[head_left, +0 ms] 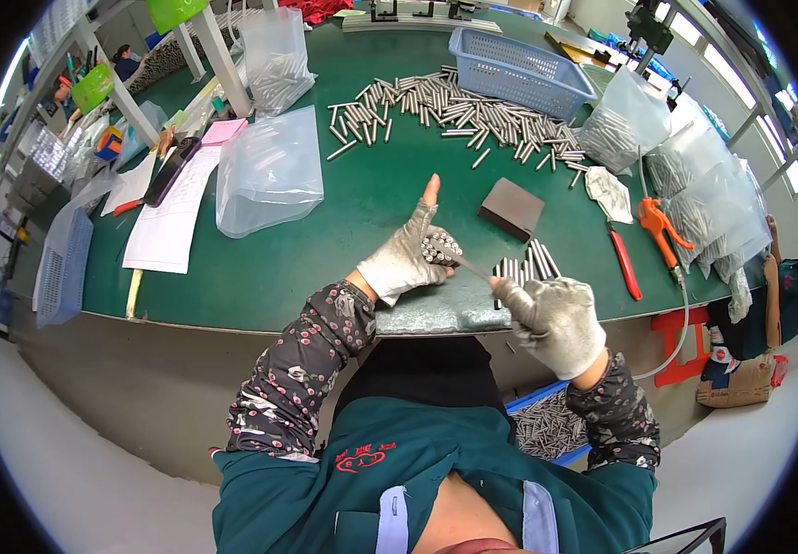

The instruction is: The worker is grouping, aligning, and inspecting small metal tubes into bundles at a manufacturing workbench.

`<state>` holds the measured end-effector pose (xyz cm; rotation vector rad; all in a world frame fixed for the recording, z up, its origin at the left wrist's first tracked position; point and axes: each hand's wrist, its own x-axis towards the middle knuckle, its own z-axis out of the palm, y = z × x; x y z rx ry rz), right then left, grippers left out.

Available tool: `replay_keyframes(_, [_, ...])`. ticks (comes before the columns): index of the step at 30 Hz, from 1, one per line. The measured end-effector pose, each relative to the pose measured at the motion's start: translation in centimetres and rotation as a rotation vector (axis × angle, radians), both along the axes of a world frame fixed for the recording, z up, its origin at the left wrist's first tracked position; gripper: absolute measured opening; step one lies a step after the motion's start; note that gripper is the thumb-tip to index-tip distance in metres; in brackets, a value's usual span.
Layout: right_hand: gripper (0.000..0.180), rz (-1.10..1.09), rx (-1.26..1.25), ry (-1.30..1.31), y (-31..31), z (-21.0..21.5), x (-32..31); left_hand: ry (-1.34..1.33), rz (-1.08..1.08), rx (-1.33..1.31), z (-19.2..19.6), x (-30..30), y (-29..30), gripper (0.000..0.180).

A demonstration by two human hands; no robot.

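My left hand [401, 257], in a pale worn glove with bare fingertips, is closed around a bundle of metal pins [438, 247], their round ends facing up. Its thumb sticks out away from me. A slim grey metal tool, flat like a file [469, 266], is gripped in my right hand [558, 323], gloved the same way. The tool's far end lies at the pin ends, though exact contact is hard to make out. Between the hands, more metal pins [538, 262] lie side by side, partly hidden by my right hand. Beneath them is a greyish, plastic-wrapped pad [436, 319] along the table edge.
A dark block [512, 209] sits beyond my right hand. Loose pins [454, 106] spread before a blue basket [519, 74]. Rightward are red-handled pliers [624, 264], an orange air gun [661, 231] and bags of pins [695, 208]. Leftward lie a plastic bag [270, 175] and papers [170, 222].
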<state>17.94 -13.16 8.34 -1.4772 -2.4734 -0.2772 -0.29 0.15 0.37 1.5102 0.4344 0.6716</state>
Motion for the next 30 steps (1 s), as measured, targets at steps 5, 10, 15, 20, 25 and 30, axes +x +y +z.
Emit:
replay_keyframes(5, [0.039,-0.057,0.031,-0.001,0.4,-1.3,-1.9,-0.018,0.017,0.080,-0.3,0.0,0.2,0.113])
replay_keyframes(10, [0.037,-0.156,0.133,0.009,-0.8,-2.8,-4.2,-0.045,0.071,0.059,-0.8,0.2,0.1,0.113])
replay_keyframes(15, [0.040,-0.192,0.061,0.088,-1.2,-2.1,-4.5,0.046,0.128,0.172,-0.5,0.4,-0.2,0.114])
replay_keyframes(20, [0.046,-0.234,0.123,0.059,-0.5,-2.7,-4.9,0.000,0.151,0.131,-0.9,0.4,0.1,0.114])
replay_keyframes(25, [0.046,-0.243,0.129,0.238,-1.2,-2.4,-4.6,-0.005,0.159,0.119,-1.2,0.4,0.2,0.114])
replay_keyframes(30, [0.039,-0.311,0.116,0.192,-0.5,-2.8,-5.9,0.032,0.177,0.141,-0.9,0.5,0.1,0.115])
